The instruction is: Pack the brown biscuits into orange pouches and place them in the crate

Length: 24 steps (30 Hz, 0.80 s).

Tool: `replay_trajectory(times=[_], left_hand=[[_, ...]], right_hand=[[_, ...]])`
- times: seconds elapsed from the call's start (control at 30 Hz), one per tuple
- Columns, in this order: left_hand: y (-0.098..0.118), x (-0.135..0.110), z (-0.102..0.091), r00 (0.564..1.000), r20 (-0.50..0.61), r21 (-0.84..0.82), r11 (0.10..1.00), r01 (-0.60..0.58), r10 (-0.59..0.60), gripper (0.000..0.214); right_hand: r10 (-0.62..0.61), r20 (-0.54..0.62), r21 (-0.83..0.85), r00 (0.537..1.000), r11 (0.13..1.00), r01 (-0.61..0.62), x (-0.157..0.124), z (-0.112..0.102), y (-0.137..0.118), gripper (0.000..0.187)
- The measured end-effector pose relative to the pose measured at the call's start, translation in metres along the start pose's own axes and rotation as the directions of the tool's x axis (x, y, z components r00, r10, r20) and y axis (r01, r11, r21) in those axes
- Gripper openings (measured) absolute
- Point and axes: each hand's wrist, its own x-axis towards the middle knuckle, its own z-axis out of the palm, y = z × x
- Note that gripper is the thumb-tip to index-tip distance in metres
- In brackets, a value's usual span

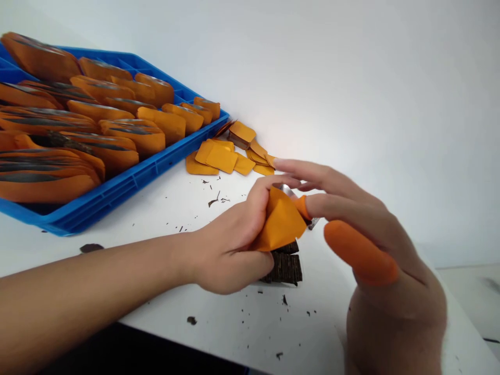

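My left hand is closed round an orange paper envelope and holds its mouth up, just above a small stack of dark brown square pieces lying on the white table. My right hand reaches in from the right. Its index finger, in an orange finger cot, pokes into the envelope's opening beside something silvery that I cannot make out. The thumb wears an orange cot too. The other fingers are stretched out over the envelope.
A blue plastic tray at the left holds rows of filled orange envelopes. Several loose orange envelopes lie in a heap beside the tray's right corner. Dark crumbs are scattered on the table. The table's near edge runs below my forearm.
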Motion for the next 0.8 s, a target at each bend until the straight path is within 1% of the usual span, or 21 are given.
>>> replay_trajectory(times=[0.07, 0.1, 0.17, 0.27, 0.3, 0.37, 0.4, 0.47, 0.5, 0.53, 0.57, 0.63, 0.67, 0.7, 0.73, 0.8], left_hand=[[0.000, 0.001, 0.001, 1.000, -0.004, 0.030, 0.999, 0.013, -0.013, 0.074], [-0.001, 0.001, 0.001, 1.000, -0.009, 0.043, 0.999, 0.009, -0.009, 0.073], [-0.003, 0.001, 0.003, 1.000, -0.005, 0.051, 0.999, -0.006, 0.006, 0.069], [-0.006, 0.001, 0.004, 0.999, -0.002, 0.049, 0.998, -0.037, 0.037, 0.065], [-0.007, 0.001, 0.004, 0.999, -0.004, 0.059, 0.998, -0.035, 0.035, 0.065], [-0.006, 0.002, 0.003, 1.000, -0.006, 0.070, 0.997, 0.028, -0.028, 0.069], [-0.004, 0.003, 0.002, 0.997, -0.012, 0.071, 0.995, 0.074, -0.073, 0.072], [0.000, 0.006, -0.001, 0.991, -0.038, 0.075, 0.988, 0.131, -0.129, 0.074], [0.003, 0.008, -0.002, 0.989, -0.059, 0.097, 0.985, 0.142, -0.136, 0.068], [0.005, 0.010, -0.003, 0.986, -0.091, 0.136, 0.980, 0.148, -0.137, 0.058], [0.007, 0.012, -0.005, 0.984, -0.127, 0.179, 0.973, 0.146, -0.125, 0.047], [0.009, 0.015, -0.008, 0.974, -0.194, 0.248, 0.955, 0.162, -0.115, 0.029], [0.009, 0.016, -0.009, 0.969, -0.222, 0.267, 0.949, 0.169, -0.110, 0.025], [0.009, 0.016, -0.010, 0.964, -0.245, 0.279, 0.945, 0.172, -0.103, 0.024], [0.009, 0.016, -0.011, 0.961, -0.262, 0.288, 0.942, 0.170, -0.094, 0.024], [0.008, 0.014, -0.012, 0.959, -0.271, 0.288, 0.943, 0.168, -0.088, 0.023]], right_hand=[[-0.089, 0.075, 0.101, 0.993, 0.992, 0.081, 0.002, 0.002, 0.004, 0.015], [-0.112, 0.100, 0.139, 0.989, 0.985, 0.098, 0.002, 0.003, 0.007, 0.014], [-0.104, 0.133, 0.162, 0.986, 0.983, 0.082, 0.002, 0.003, 0.011, 0.014], [-0.041, 0.200, 0.122, 0.979, 0.992, 0.017, 0.000, 0.002, 0.014, 0.023], [-0.040, 0.208, 0.115, 0.977, 0.993, 0.017, 0.000, 0.001, 0.013, 0.025], [-0.080, 0.217, 0.114, 0.973, 0.992, 0.056, 0.000, 0.001, 0.011, 0.024], [-0.106, 0.212, 0.112, 0.971, 0.990, 0.084, 0.000, 0.001, 0.009, 0.022], [-0.109, 0.198, 0.072, 0.974, 0.993, 0.097, 0.000, 0.004, 0.006, 0.023], [-0.088, 0.189, 0.040, 0.978, 0.996, 0.081, 0.001, 0.006, 0.005, 0.024], [-0.053, 0.170, 0.005, 0.984, 0.999, 0.053, 0.002, 0.009, 0.005, 0.024], [-0.023, 0.137, -0.022, 0.990, 0.999, 0.026, 0.004, 0.012, 0.005, 0.021], [0.018, 0.050, -0.049, 0.999, 0.999, -0.016, 0.008, 0.018, 0.006, 0.007], [0.029, 0.003, -0.051, 1.000, 0.998, -0.028, 0.010, 0.020, 0.006, 0.010], [0.041, -0.032, -0.054, 0.999, 0.998, -0.043, 0.012, 0.022, 0.006, 0.017], [0.048, -0.052, -0.058, 0.998, 0.997, -0.051, 0.014, 0.022, 0.006, 0.022], [0.052, -0.063, -0.063, 0.997, 0.996, -0.056, 0.014, 0.020, 0.004, 0.025]])
